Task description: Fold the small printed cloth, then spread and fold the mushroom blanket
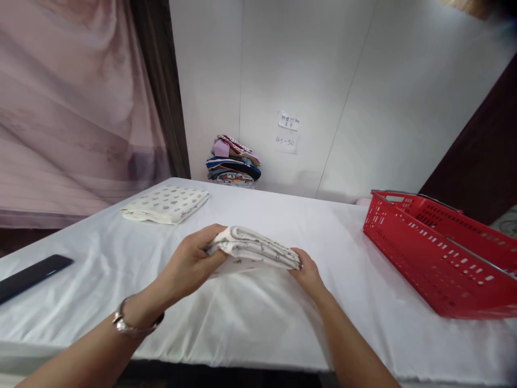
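Between my two hands is a folded white cloth (254, 248) with small grey prints, its stacked layers facing me. My left hand (197, 258) grips its left end, thumb below and fingers over the far side. At the other end my right hand (306, 271) pinches the corner, with some of its fingers hidden behind the fabric. The cloth is held just over the white-covered table (291, 318); whether its underside touches the cover I cannot tell. Farther back on the left lies another folded white cloth (167, 203) with grey spots.
A red plastic basket (428, 258) with metal handles stands on the table's right side. At the left edge lies a black phone-like slab (34, 275). A pile of folded clothes (234, 161) sits against the wall behind the table. Pink fabric (76, 108) hangs at left.
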Demonstrator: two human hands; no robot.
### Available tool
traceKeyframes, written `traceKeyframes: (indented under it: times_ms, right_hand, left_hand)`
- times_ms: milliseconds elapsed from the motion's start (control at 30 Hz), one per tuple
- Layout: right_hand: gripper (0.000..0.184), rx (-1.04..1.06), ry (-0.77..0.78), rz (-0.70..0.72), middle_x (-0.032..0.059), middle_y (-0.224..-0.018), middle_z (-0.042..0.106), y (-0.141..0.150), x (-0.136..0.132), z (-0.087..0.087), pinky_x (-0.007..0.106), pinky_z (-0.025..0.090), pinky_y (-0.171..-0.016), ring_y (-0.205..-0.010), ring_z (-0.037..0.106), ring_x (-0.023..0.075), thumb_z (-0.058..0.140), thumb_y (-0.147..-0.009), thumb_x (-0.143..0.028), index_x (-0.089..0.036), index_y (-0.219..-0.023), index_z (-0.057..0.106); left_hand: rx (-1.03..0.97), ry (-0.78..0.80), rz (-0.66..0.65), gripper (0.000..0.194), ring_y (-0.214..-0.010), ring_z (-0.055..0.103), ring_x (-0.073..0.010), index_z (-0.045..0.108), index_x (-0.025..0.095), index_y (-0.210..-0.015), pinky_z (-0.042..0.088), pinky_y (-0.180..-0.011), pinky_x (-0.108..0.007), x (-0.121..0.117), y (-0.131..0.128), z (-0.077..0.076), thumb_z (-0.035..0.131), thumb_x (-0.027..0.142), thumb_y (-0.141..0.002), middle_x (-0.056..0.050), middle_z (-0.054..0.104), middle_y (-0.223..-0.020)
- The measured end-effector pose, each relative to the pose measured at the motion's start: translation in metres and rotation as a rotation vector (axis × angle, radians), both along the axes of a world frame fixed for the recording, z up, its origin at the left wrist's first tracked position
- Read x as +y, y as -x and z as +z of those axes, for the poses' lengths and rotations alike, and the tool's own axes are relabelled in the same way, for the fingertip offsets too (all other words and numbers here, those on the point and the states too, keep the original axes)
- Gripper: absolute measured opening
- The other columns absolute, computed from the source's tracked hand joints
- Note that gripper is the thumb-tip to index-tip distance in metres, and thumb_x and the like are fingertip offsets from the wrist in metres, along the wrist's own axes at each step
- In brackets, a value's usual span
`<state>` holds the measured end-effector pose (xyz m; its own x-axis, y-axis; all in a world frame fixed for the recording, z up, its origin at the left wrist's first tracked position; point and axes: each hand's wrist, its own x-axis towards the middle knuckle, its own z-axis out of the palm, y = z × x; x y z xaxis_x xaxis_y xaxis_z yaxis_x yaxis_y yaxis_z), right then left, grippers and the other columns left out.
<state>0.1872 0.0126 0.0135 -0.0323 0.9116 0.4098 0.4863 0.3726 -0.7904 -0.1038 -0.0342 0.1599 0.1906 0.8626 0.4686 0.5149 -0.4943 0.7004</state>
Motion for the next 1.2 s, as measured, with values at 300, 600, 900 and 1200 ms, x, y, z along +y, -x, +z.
traceKeyframes:
  times_ms: [300,600,900,1200]
  right_hand:
    - [0.039,0.526,0.034,0.130,0.0039,-0.093,0.065,-0.039,-0.033,0.109,0.028,0.046,-0.064,-0.077,0.060,0.0206,0.073,-0.054,-0.025,-0.021,-0.091,0.060]
    - [0.057,0.603,0.465,0.054,0.0030,-0.075,0.068,-0.026,0.051,0.056,0.030,0.048,-0.061,-0.064,0.063,0.0197,0.073,-0.052,-0.030,-0.017,-0.105,0.058]
    - [0.069,0.437,0.480,-0.134,0.0047,-0.096,0.067,-0.018,0.072,-0.015,0.031,0.049,-0.073,-0.081,0.063,0.0205,0.070,-0.057,-0.026,-0.018,-0.122,0.050]
    - [0.044,-0.128,0.145,-0.036,0.0052,-0.129,0.050,-0.028,0.091,-0.016,0.041,0.030,-0.104,-0.122,0.042,0.0231,0.062,-0.068,-0.026,-0.024,-0.111,0.060]
  left_hand:
    - [-0.552,0.311,-0.021,0.040,-0.075,0.064,-0.0209,0.060,0.019,-0.104,0.054,-0.063,-0.031,-0.001,0.023,0.027,0.064,0.033,-0.067,-0.004,0.068,-0.087]
    - [-0.640,0.786,0.044,0.028,-0.073,0.066,-0.0201,0.057,0.013,-0.094,0.054,-0.065,-0.031,0.088,0.004,-0.091,0.058,0.029,-0.071,-0.008,0.069,-0.081]
    - [0.098,0.458,0.423,0.051,-0.100,0.059,-0.0264,0.048,0.011,-0.122,0.047,-0.083,-0.038,0.118,0.010,-0.147,0.052,0.030,-0.075,-0.017,0.061,-0.112]
    - [0.421,0.007,0.140,0.031,-0.105,0.054,-0.0237,0.059,0.020,-0.107,0.041,-0.091,-0.041,0.138,-0.001,-0.148,0.053,0.030,-0.078,-0.008,0.061,-0.110]
